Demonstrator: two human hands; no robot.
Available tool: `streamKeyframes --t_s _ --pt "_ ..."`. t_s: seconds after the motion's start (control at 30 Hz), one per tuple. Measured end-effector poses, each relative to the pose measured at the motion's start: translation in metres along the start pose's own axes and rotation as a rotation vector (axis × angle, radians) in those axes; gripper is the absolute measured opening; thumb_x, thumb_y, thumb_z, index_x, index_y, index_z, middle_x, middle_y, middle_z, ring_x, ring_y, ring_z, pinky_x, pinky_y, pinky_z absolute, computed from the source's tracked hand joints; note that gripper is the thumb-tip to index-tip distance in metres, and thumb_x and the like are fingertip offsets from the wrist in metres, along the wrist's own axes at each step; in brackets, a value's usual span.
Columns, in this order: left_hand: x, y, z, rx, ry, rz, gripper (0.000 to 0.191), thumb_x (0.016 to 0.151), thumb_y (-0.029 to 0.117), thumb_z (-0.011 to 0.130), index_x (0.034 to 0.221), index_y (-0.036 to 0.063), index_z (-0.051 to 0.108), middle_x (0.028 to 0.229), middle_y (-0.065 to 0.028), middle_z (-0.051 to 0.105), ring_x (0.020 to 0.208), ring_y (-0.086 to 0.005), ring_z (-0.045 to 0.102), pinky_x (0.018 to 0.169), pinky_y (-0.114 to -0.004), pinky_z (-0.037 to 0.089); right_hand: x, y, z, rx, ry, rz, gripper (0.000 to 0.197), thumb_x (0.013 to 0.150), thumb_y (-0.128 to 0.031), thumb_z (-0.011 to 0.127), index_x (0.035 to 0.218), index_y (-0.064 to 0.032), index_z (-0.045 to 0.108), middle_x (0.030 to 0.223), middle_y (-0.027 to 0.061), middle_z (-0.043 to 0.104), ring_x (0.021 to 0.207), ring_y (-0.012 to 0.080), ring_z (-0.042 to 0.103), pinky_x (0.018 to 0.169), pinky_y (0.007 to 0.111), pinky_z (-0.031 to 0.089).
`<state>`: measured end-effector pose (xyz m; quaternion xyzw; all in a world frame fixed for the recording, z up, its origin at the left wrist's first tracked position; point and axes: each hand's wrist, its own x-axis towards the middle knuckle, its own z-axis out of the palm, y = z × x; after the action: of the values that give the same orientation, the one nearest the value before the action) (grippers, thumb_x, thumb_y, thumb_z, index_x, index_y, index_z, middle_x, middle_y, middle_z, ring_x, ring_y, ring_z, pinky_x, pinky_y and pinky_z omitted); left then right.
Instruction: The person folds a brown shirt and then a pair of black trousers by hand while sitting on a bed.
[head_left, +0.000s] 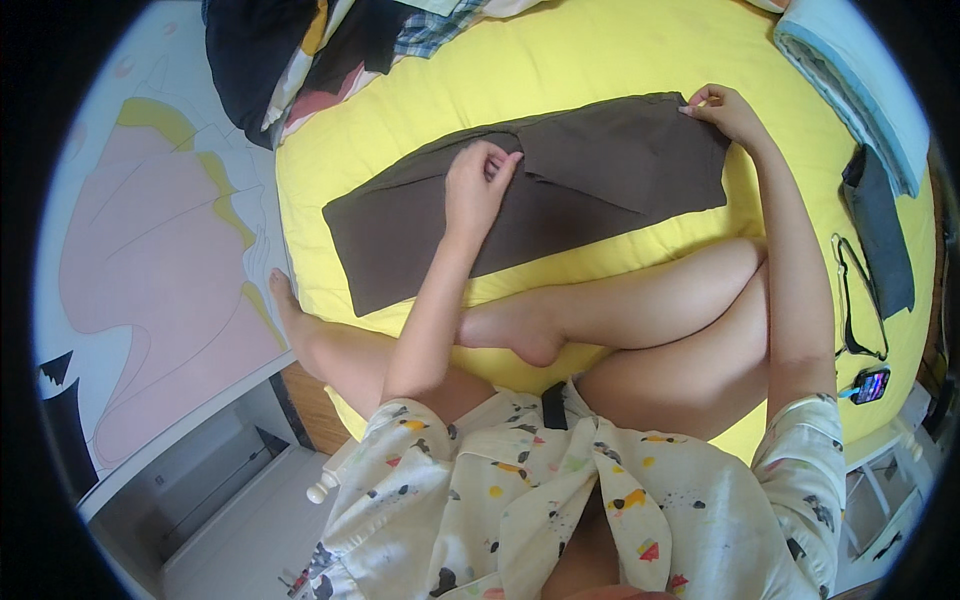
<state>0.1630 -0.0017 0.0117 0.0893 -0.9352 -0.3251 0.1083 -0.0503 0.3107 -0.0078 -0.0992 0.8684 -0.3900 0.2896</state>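
Observation:
A dark grey-brown garment (592, 172), probably trousers or shorts, lies long and flattened on a yellow bedspread (600, 45) in front of my folded legs. Its top edge and a seam near the middle show small overlapping folds. My left hand (480, 180) is over the middle of the cloth, fingers curled and thumb close to the seam; whether fabric is caught between them is not clear. At the far right corner, my right hand (716, 112) pinches the garment's edge between thumb and fingers.
A heap of clothes (300, 67) sits at the back left. On the right are a folded light-blue quilt (855, 82), a dark folded cloth (877, 232), a black strap (847, 337) and a small lit device (870, 386) with a cable. A surface with a printed picture (165, 225) borders the bed.

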Motion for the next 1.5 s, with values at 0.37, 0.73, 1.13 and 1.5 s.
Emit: streamKeyframes --t_s 0.37,0.73,1.13,1.5 --pt "-0.011 0.004 0.022 -1.0 -0.225 -0.65 0.029 0.089 0.009 0.049 0.114 -0.0049 0.053 0.07 -0.0039 0.057 0.059 -0.009 0.054 0.047 -0.021 0.043 0.006 0.007 0.001 0.06 0.004 -0.007 0.029 0.073 -0.027 0.075 0.084 -0.0048 0.061 0.072 0.001 0.061 0.064 0.0089 0.052 0.061 0.023 0.041" --pt "0.001 0.002 0.018 -0.945 -0.289 -0.798 0.011 0.082 0.01 0.062 0.09 0.0013 0.062 0.066 0.0026 0.053 0.053 -0.0043 0.044 0.044 -0.018 0.034 0.005 0.007 0.002 0.024 -0.015 -0.004 0.026 0.077 -0.03 0.072 0.084 -0.0081 0.06 0.072 -0.0048 0.054 0.067 0.0056 0.047 0.062 0.02 0.037" --pt "0.001 0.002 0.005 -0.786 -0.285 -0.74 0.019 0.077 0.011 0.068 0.089 0.0028 0.056 0.069 -0.0005 0.056 0.055 -0.007 0.047 0.047 -0.022 0.038 0.007 0.008 0.002 0.055 -0.011 0.002 0.027 0.074 -0.027 0.075 0.084 -0.006 0.061 0.069 -0.0018 0.058 0.063 0.0074 0.05 0.06 0.022 0.039" --pt "0.022 -0.026 -0.031 0.34 0.137 0.309 0.045 0.065 0.019 0.076 0.102 0.0061 0.054 0.094 -0.0079 0.055 0.094 -0.0264 0.052 0.082 -0.038 0.041 0.012 0.013 0.006 -0.041 0.011 -0.152 0.022 0.08 -0.018 0.069 0.089 -0.0066 0.053 0.063 -0.0042 0.051 0.059 0.0045 0.04 0.055 0.021 0.033"
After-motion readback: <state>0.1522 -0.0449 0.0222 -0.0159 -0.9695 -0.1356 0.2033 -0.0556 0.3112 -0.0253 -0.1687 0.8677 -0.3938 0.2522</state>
